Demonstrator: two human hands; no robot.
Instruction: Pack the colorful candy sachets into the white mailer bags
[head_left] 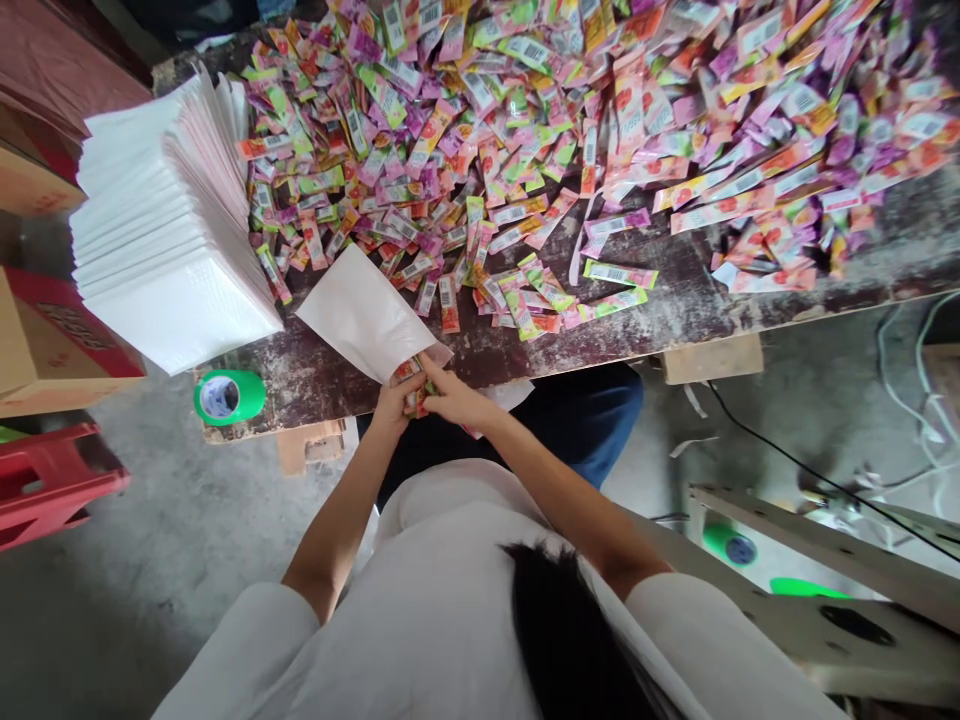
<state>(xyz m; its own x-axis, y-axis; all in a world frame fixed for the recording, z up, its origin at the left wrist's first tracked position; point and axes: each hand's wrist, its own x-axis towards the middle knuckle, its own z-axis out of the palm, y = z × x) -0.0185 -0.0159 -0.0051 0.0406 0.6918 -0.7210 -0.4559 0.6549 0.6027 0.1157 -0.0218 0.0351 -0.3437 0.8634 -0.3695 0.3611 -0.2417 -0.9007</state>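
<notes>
Bottom centre of the frame, right at the near edge of the worn wooden table (pixel 675 300): both hands bunched together around a small fistful of sachets (pixel 413 392), feeding them into the mouth of a white pouch (pixel 365 312). Left hand (pixel 395 400) closed around the bundle from underneath, right hand (pixel 448 392) pinching the top of it with a finger pushed toward the pouch opening. Pouch lying flat, angled up and left from the hands.

Handling guess: featherweight stuff, slick film, bendy, so likely to fan out and slide unless squeezed across the middle of the bunch. Pouch floppy too, best pinched at the open lip.

Upper half of the frame buried under a huge loose spread of colourful sachets (pixel 570 120). Stack of white pouches (pixel 161 230) at the left, green tape roll (pixel 229 397) just below it on the table corner.
</notes>
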